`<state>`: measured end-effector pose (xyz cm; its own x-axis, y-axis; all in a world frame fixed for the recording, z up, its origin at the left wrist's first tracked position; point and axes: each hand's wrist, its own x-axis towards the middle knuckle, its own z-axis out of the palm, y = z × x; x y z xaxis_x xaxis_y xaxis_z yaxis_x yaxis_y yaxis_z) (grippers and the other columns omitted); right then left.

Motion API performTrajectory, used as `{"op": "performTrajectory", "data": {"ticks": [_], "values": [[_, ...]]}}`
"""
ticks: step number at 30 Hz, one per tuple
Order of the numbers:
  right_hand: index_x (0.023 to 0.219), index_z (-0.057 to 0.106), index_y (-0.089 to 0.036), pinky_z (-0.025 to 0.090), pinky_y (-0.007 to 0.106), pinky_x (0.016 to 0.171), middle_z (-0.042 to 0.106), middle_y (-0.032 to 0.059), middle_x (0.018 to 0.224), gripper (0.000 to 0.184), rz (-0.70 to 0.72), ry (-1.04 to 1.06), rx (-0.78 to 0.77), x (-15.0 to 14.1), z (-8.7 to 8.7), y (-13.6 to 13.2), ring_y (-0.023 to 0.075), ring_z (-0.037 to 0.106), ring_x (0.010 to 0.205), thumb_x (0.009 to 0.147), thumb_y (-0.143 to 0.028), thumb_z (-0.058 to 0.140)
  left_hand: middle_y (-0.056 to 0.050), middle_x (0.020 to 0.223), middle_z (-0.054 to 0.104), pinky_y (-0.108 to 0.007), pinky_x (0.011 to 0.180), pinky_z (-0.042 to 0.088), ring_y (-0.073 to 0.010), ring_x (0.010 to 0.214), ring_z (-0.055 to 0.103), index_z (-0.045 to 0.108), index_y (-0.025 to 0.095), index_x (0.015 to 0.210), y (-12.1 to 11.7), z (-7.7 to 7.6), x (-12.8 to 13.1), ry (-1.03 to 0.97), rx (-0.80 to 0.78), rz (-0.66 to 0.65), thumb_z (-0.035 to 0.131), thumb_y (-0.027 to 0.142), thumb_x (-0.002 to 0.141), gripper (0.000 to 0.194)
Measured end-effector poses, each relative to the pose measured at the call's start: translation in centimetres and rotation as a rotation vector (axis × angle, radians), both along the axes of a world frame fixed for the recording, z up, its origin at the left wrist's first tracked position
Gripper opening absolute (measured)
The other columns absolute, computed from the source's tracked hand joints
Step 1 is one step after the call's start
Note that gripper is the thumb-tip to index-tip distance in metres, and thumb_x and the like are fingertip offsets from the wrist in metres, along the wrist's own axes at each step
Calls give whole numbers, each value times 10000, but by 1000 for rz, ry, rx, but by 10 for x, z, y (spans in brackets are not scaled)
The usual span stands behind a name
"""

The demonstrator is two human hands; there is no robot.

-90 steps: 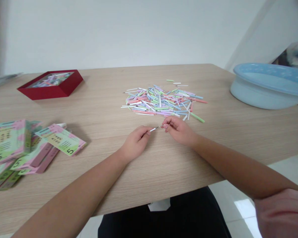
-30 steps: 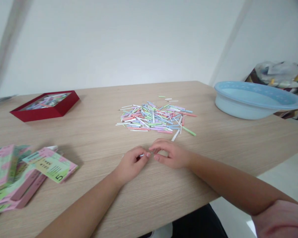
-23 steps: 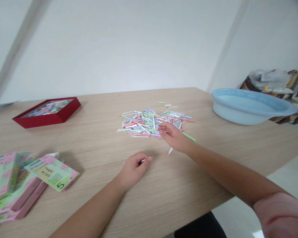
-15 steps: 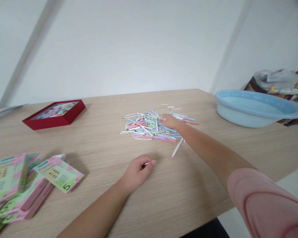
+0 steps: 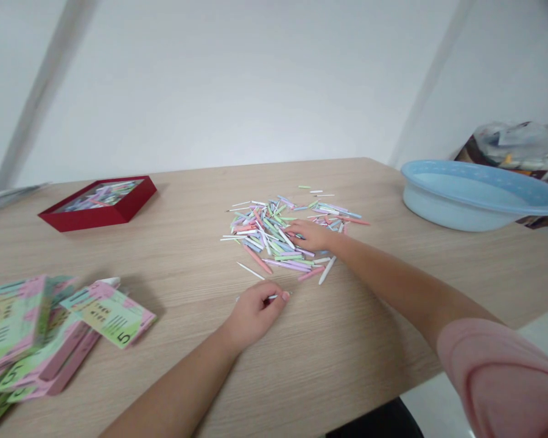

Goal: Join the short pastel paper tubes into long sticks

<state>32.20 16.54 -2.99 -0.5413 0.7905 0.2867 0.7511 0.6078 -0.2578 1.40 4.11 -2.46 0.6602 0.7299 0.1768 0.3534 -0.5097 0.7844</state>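
Note:
My left hand (image 5: 254,311) rests on the table, fingers curled round a thin pen refill (image 5: 273,297) whose ends poke out on both sides. Beyond it lies a loose heap of pastel pen parts (image 5: 276,234), with barrels, caps and thin refills in green, lilac, blue, coral and white. My right hand (image 5: 313,235) lies palm down on the heap's right side, its fingers stretched out over the pieces; the fingertips are partly hidden among them. Near the heap's front edge are a coral barrel (image 5: 258,259), a thin white stick (image 5: 250,271) and a white barrel (image 5: 327,271).
A red box (image 5: 132,204) filled with similar pen parts stands at the back left. Pink and green cartons (image 5: 112,313) are stacked at the front left. On the right sits a light blue basin (image 5: 456,207), with plastic bags (image 5: 516,146) behind it. A white wall rises behind the table.
My right hand has come nearer across the heap, spreading pieces toward me; a coral barrel and a thin white stick now lie farther forward. My left hand keeps its hold, and the view has shifted slightly.

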Motion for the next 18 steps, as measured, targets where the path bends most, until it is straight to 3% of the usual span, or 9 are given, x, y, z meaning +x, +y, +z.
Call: {"op": "performTrajectory", "data": {"ticks": [4,8,13,18], "values": [[1245,763,-232,504,352,1012,743,102,1254,320,109,59,-63,13,7,-7,243,680,1144,971,-342,641,2,731,557,-276,670,357,-153,724,519,598,186,747,-1,1,1,-16,6,-3,543,460,1025,394],[1122,794,-215,525,322,939,800,51,1075,287,-85,157,-69,20,9,12,222,719,1015,989,-388,609,1,737,575,-273,676,362,-150,725,527,625,186,768,-2,0,1,-15,-7,-3,549,451,1028,379],[1237,732,-171,525,345,982,776,95,1208,376,-361,186,24,13,10,82,227,711,1091,1057,-336,446,-8,729,587,-275,662,352,-152,718,534,623,187,757,-3,1,1,-12,2,1,553,451,1027,384],[1360,669,-178,484,385,1107,691,124,1392,366,-486,58,29,-1,17,157,230,650,1263,1077,-251,447,-14,716,590,-276,646,337,-148,708,536,617,189,737,-4,3,0,-15,13,16,567,446,1023,388]]}}
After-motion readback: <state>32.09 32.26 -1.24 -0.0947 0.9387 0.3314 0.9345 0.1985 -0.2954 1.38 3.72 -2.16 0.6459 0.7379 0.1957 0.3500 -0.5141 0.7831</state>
